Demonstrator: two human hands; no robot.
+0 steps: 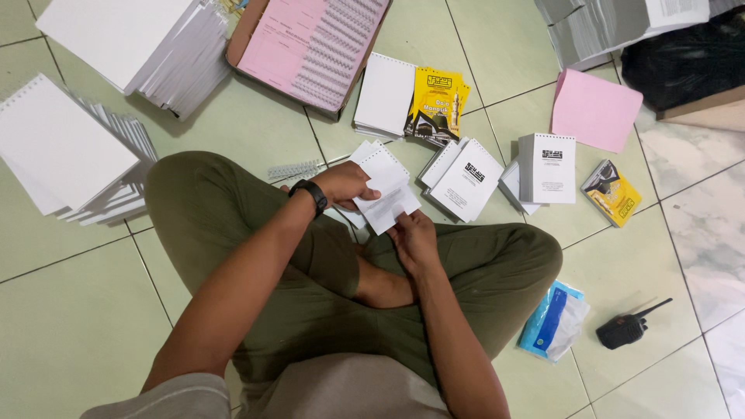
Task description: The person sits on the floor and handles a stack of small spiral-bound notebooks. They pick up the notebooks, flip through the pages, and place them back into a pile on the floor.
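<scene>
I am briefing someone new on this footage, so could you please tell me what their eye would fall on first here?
Most likely the two hands at the centre: the left hand, with a black wristwatch, and the right hand hold a small stack of white sheets above the crossed legs. Next come the yellow booklets on the green tiled floor just beyond, and the pink paper at upper right. A black walkie-talkie lies at lower right.

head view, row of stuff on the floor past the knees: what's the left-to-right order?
White comb strip → left hand on the white booklet → white bound booklets with black print → thicker white pad → yellow-and-black booklet.
</scene>
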